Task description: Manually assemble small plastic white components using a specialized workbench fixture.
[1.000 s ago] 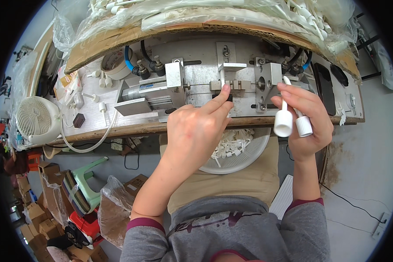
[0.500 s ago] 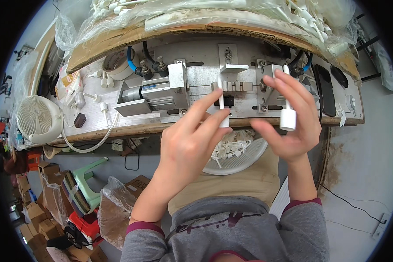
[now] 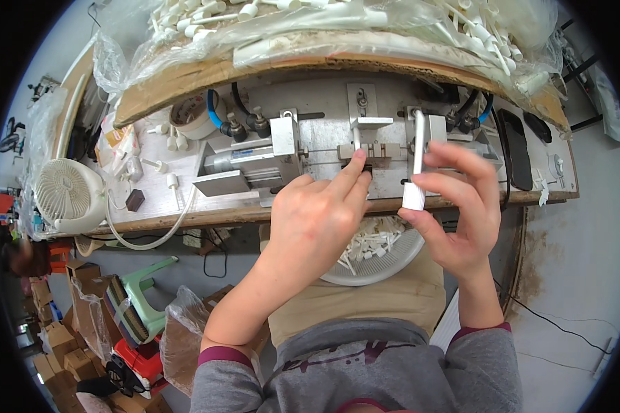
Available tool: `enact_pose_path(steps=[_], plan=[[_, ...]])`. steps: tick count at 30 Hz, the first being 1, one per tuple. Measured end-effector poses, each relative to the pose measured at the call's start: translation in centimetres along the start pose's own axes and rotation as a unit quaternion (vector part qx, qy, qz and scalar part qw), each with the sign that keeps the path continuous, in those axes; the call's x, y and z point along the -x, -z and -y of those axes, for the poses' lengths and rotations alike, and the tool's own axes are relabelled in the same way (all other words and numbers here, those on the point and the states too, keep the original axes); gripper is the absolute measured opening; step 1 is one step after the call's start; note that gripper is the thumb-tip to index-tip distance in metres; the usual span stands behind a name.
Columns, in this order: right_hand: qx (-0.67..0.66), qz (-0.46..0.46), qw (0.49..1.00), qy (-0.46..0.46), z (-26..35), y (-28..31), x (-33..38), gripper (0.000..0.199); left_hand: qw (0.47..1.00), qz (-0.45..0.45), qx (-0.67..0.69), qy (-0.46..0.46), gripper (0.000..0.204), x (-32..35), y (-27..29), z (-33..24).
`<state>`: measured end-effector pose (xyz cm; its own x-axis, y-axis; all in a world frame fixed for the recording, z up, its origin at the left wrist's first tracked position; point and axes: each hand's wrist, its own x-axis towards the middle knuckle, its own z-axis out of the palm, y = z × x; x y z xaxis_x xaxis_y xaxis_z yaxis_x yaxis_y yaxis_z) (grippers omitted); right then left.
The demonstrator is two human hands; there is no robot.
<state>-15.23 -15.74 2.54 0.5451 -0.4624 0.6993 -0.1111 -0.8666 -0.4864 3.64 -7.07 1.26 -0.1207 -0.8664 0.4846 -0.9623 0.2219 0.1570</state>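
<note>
My left hand [image 3: 317, 217] reaches to the small metal holder [image 3: 386, 151] in the middle of the bench fixture. Its fingers are closed on a white plastic stick [image 3: 357, 138], whose upper end shows beyond the fingertips; the lower end and my thumb are hidden. My right hand [image 3: 465, 213] pinches a second white plastic stick with a ribbed cap [image 3: 413, 196] between thumb and fingers. That stick stands nearly upright in view, cap toward me, just right of the holder. Below my hands, on my lap, a grey basket [image 3: 355, 281] contains many white plastic pieces.
Metal cylinder blocks [image 3: 244, 165] flank the holder, with blue and black hoses. A cardboard shelf edge [image 3: 186, 84] with bagged white parts spans the back. A white fan [image 3: 71, 195] and a tape roll [image 3: 189, 118] stand left; a black phone [image 3: 515, 148] lies right.
My left hand has brought its stick forward into the holder area. My right hand has moved left, and its stick is now pinched at the cap between thumb and fingers.
</note>
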Motion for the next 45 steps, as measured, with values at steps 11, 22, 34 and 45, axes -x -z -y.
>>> enact_pose_path(steps=[11, 22, 34, 45], plan=[[0.152, 0.138, 0.978, 0.045, -0.1, -3.0, 1.3, 0.024, 0.976, -0.179, -0.102, 0.065, 0.026, -13.5, 7.0, 11.2], [0.196, 0.175, 0.963, 0.066, -0.7, -3.1, -0.4, 0.009, 0.961, 0.004, 0.163, 0.224, 0.033, -14.7, 6.8, 9.3], [0.098, 0.02, 0.995, 0.029, -2.2, -0.2, -12.6, 0.017, 0.985, -0.139, 0.099, 0.002, 0.034, -2.4, 6.3, 2.8], [0.193, 0.431, 0.881, -0.042, -6.1, -3.2, -22.4, 0.034, 0.996, -0.043, 0.069, 0.032, 0.031, 1.6, -0.8, -1.2]])
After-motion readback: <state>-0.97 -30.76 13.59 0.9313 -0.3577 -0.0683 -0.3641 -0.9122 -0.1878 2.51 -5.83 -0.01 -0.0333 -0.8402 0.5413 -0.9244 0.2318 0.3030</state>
